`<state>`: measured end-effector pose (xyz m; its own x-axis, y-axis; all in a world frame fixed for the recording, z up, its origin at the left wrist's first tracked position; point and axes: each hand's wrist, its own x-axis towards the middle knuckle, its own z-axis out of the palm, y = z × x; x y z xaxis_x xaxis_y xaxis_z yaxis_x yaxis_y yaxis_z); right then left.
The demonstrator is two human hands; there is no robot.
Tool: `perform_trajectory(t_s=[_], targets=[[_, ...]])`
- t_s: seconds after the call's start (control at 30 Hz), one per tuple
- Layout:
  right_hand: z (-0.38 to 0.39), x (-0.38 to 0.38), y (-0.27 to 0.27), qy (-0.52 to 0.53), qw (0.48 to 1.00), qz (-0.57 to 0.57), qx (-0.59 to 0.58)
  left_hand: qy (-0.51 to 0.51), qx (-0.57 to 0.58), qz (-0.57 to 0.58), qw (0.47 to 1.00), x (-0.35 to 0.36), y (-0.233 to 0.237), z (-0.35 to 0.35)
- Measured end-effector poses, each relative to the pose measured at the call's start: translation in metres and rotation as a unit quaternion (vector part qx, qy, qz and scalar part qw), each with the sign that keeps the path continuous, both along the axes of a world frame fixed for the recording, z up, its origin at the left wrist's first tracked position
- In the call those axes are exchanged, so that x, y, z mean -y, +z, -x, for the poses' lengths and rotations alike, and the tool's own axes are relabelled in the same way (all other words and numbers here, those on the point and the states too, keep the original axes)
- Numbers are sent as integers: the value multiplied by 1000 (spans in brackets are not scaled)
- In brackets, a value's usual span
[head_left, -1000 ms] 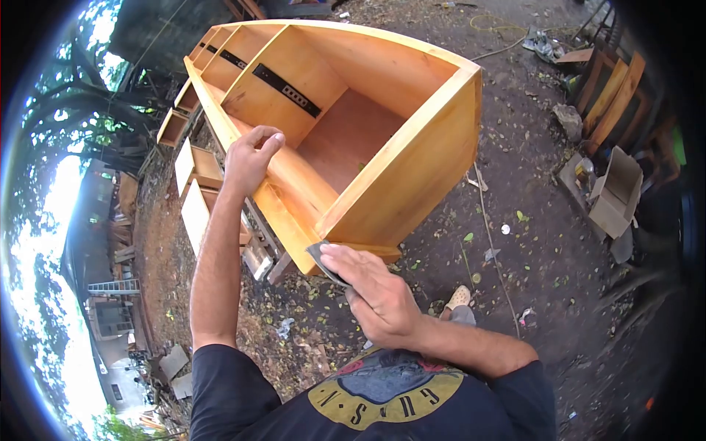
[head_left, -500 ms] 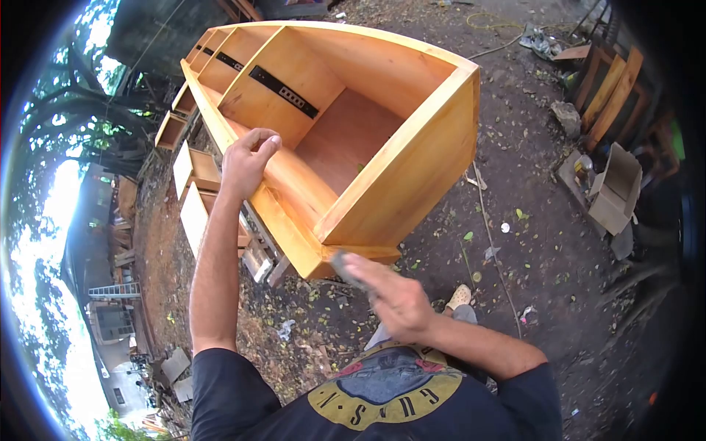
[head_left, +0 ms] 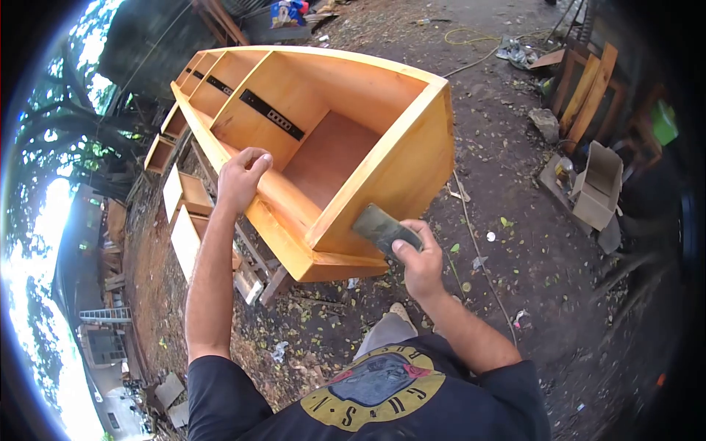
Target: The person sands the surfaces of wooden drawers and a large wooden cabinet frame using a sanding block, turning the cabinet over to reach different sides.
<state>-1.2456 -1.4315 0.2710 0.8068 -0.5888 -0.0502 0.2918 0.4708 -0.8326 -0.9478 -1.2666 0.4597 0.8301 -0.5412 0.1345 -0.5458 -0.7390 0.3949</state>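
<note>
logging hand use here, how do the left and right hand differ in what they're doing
The left hand holds nothing loose, fingers curled over the long front edge of the wooden cabinet; the right hand pinches a dark sanding sheet. The left hand sits by the open compartments; the right hand lays its sheet on the outer end panel. Both touch the same cabinet.

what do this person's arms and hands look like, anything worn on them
Both arms are bare from above the elbow down. The left hand and right hand wear no gloves, and no watch, ring or wristband shows. The short black sleeves belong to a black T-shirt with a round yellow print carrying dark letters on the chest.
</note>
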Motion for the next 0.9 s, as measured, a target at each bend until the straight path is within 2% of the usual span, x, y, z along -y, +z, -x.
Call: perform_trajectory(t_s=[0.07,0.17,0.23,0.3,0.4,0.43,0.53,0.63,0.73,0.83,0.9], targets=[[-4,8,-7,81,972,-203,88,-9,-7,15,1000,1,0,1],[-16,-3,-11,95,976,-173,91,-21,-9,16,1000,-1,-2,-1],[-24,-15,-4,59,996,38,56,-25,-7,8,1000,-1,-2,-2],[-33,-22,11,-13,974,224,22,-26,-5,-1,1000,-2,-2,-3],[-35,-20,28,-22,959,283,28,-24,-9,-6,1000,-1,-1,-2],[-39,-17,28,-51,941,335,25,-31,-10,-1,999,-1,-2,-4],[-44,-13,33,-51,922,385,2,-45,-15,14,999,-4,-6,-9],[-51,-23,34,-65,921,384,-13,-53,-21,18,998,-6,-9,-14],[-49,-20,35,-11,966,256,27,-57,-23,11,998,-5,-6,-12],[-53,-29,38,-29,961,273,46,-62,-23,10,998,-5,-5,-9],[-61,-36,35,-109,935,331,69,-67,-26,16,997,-5,-6,-10]])
